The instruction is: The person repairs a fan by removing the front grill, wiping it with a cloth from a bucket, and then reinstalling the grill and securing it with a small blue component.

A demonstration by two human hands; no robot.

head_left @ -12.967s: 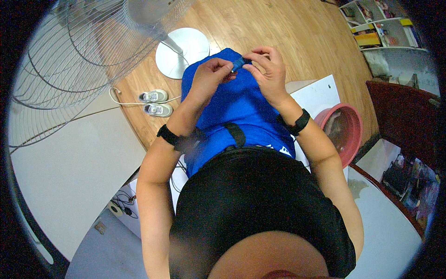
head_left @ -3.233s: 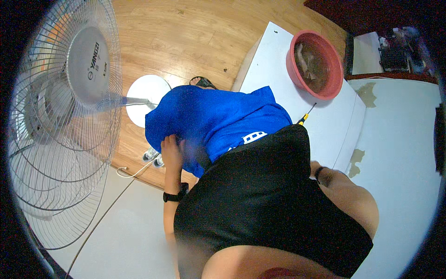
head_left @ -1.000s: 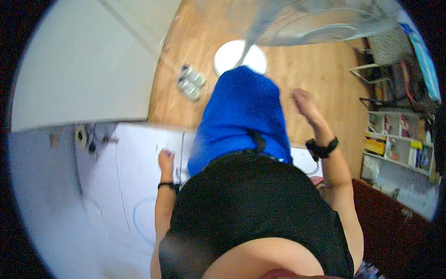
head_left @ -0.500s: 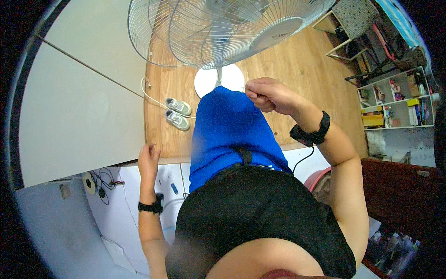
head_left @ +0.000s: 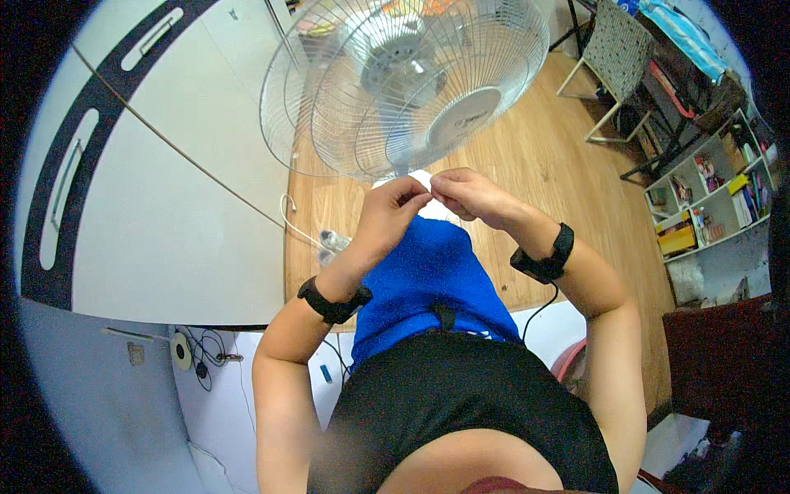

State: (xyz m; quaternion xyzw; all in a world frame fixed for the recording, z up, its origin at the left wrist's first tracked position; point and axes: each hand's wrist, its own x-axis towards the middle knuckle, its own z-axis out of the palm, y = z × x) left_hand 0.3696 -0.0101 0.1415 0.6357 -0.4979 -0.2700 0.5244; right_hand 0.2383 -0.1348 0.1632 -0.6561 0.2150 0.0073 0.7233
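Observation:
My left hand [head_left: 385,216] and my right hand [head_left: 476,198] meet fingertip to fingertip above my lap. Each is closed in a pinch, thumb against forefinger. Whatever lies between the fingertips is too small to make out. Both wrists wear black bands, and a dark cable runs down from the right one. Below the hands are blue shorts [head_left: 428,276] on my legs. Just beyond my fingers stands an electric fan [head_left: 395,90] with a round wire guard; my hands partly cover its white base.
A white cabinet [head_left: 181,206] with black trim fills the left side. Grey shoes [head_left: 332,243] and a white cord lie on the wooden floor. A chair [head_left: 611,53] and a cubby shelf [head_left: 712,202] with small goods stand at right. A small blue object [head_left: 326,373] lies beside me.
My left hand has come up from low on the left to meet the right hand, its fingers now pinched. The view has tilted, so more of the fan and cabinet shows.

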